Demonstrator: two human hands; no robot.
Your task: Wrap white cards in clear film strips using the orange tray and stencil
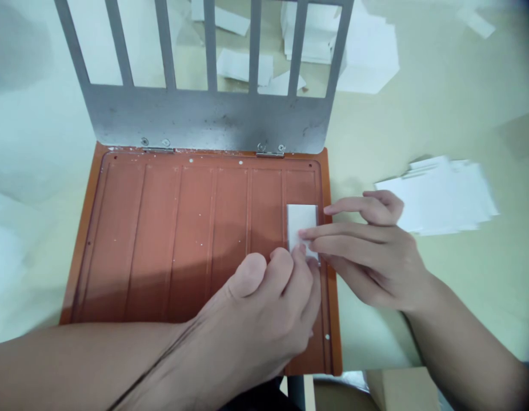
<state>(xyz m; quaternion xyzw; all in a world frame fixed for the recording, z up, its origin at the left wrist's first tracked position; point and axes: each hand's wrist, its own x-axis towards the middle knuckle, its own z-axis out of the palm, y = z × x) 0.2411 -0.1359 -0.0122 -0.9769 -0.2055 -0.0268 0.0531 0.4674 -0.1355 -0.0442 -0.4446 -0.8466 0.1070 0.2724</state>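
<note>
A white rectangular paper strip (pixel 301 227) lies at the right end of a ribbed orange-brown board (pixel 161 228), as two bare hands work at it. The left hand (pixel 264 308) is curled, its fingertips (pixel 299 257) bunched at the strip's lower end; I cannot tell whether it has a firm grip. The right hand (pixel 371 251) is partly open, its fingers reaching in from the right, one fingertip (pixel 302 233) resting on the strip while the topmost finger (pixel 345 206) stops just beside its edge. Above the board, a grey steel slotted frame (pixel 204 117) stands hinged to the far edge by small metal hinges (pixel 270 151). A blurred stack of white paper sheets (pixel 444 197) sits near the right hand on a pale green tabletop (pixel 461 319), and I can see loose white sheets (pixel 243 65) through the frame's slots.
</note>
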